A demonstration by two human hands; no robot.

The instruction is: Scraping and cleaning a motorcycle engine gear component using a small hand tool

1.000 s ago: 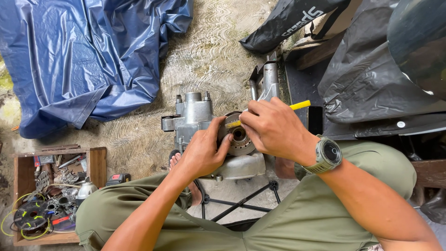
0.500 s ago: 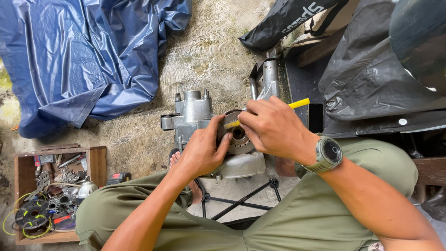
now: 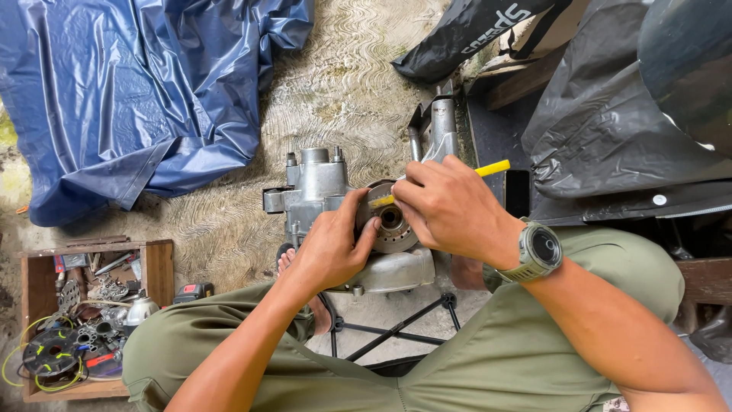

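Observation:
A grey metal engine case (image 3: 316, 187) rests on a small black stand (image 3: 396, 328) between my knees. My left hand (image 3: 332, 244) presses on the round rusty hub (image 3: 393, 225) at the case's front, thumb at its rim. My right hand (image 3: 450, 206) grips a yellow-handled tool (image 3: 492, 168), its tip hidden at the hub. A watch sits on my right wrist. My olive trouser legs fill the bottom of the view.
A blue tarp (image 3: 145, 91) covers the upper left ground. A wooden box (image 3: 84, 313) of small parts, wires and tools stands at lower left, a red-and-black tool (image 3: 192, 291) beside it. Black plastic sheeting (image 3: 625, 114) and a dark bag (image 3: 465, 34) lie upper right.
Both hands stay on the hub with only slight shifts; the yellow tool keeps nearly the same angle.

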